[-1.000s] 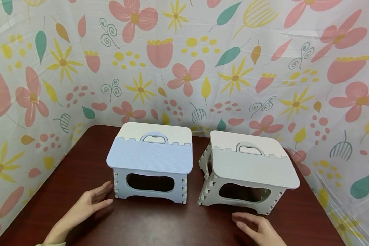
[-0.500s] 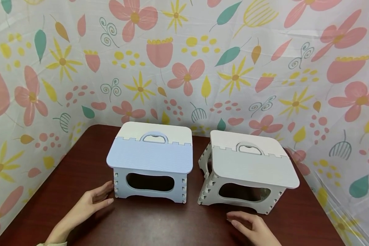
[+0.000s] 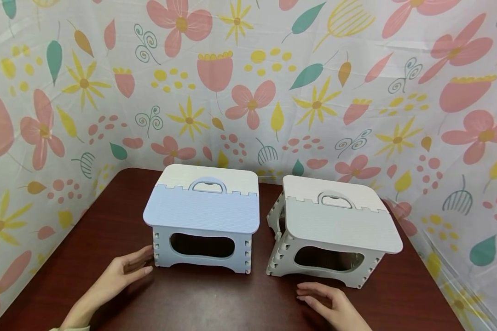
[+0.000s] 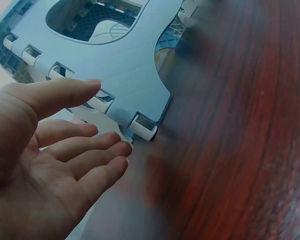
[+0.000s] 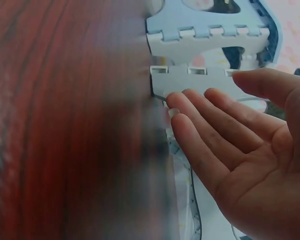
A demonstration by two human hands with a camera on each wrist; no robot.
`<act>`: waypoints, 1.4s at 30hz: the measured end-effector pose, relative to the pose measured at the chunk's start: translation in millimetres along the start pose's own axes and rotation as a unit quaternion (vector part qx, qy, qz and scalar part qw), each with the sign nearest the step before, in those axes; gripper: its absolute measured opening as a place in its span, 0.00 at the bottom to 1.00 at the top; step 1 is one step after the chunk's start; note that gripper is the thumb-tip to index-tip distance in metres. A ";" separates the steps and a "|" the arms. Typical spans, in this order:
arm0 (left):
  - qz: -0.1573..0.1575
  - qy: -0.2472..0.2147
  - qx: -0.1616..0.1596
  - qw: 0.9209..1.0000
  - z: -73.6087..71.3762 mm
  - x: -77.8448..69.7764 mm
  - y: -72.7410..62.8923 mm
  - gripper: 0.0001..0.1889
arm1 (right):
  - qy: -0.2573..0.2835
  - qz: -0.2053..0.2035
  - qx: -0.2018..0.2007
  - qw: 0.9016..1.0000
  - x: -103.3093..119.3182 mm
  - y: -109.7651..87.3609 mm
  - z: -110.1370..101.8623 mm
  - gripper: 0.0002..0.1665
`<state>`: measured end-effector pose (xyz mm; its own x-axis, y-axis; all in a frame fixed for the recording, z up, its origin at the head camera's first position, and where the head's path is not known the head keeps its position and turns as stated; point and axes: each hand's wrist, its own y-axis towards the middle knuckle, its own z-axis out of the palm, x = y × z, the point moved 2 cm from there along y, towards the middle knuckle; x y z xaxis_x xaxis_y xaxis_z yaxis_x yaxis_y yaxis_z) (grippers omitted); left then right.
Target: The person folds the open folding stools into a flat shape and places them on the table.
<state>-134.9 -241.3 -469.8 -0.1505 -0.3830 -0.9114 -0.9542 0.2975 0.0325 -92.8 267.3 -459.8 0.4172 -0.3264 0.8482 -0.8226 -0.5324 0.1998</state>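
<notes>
A blue and white folding step stool [image 3: 203,209] stands unfolded on the dark wood table, its carry handle in the middle of the top. My left hand [image 3: 118,278] is at the stool's front left leg, fingers relaxed and fingertips right at the hinged edge. In the left wrist view that hand [image 4: 65,155] has its palm showing with nothing in it. A grey and white folding step stool [image 3: 339,220] stands unfolded and turned a little to the right. In front of it, my right hand [image 3: 333,305] is held low over the table, fingers loosely bent around nothing.
The brown table [image 3: 215,303] reaches back to a wall sheet [image 3: 248,69] printed with flowers. A narrow gap separates the two stools. The grey stool stands near the table's right edge.
My right hand has moved left along the front of the grey stool. The left hand and both stools stay where they were.
</notes>
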 end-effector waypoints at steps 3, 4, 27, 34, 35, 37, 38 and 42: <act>0.005 0.005 -0.001 1.000 0.0 0.7 0.9 0.31 | -0.001 0.011 0.007 1.000 1.1 2.5 2.5 0.17; 0.006 0.004 -0.001 1.000 0.1 0.8 1.4 0.31 | -0.002 0.014 0.009 1.000 1.7 3.6 3.4 0.17; 0.004 0.009 -0.005 1.000 3.8 0.0 6.2 0.32 | 0.019 0.033 0.027 0.999 11.9 27.3 16.8 0.21; 0.005 0.012 -0.008 1.000 5.5 -0.2 6.4 0.33 | 0.023 0.020 0.027 0.999 14.1 29.7 19.9 0.21; 0.005 0.014 -0.009 1.000 5.4 0.0 6.4 0.33 | 0.024 0.022 0.028 0.999 14.1 30.0 20.4 0.21; 0.002 0.016 -0.009 1.000 5.3 0.4 6.8 0.33 | 0.023 0.028 0.032 0.999 13.9 30.9 21.4 0.22; -0.001 0.017 -0.009 1.000 5.2 0.7 7.2 0.34 | 0.023 0.032 0.034 0.999 13.7 31.5 22.1 0.22; -0.017 0.023 -0.008 1.000 5.9 0.9 10.6 0.35 | 0.003 0.053 0.042 0.998 12.0 34.6 25.2 0.23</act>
<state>-143.6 -233.3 -472.6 -0.1300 -0.4329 -0.8920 -0.9629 0.2697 0.0094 -106.5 225.2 -455.0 0.3263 -0.3802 0.8655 -0.8270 -0.5583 0.0665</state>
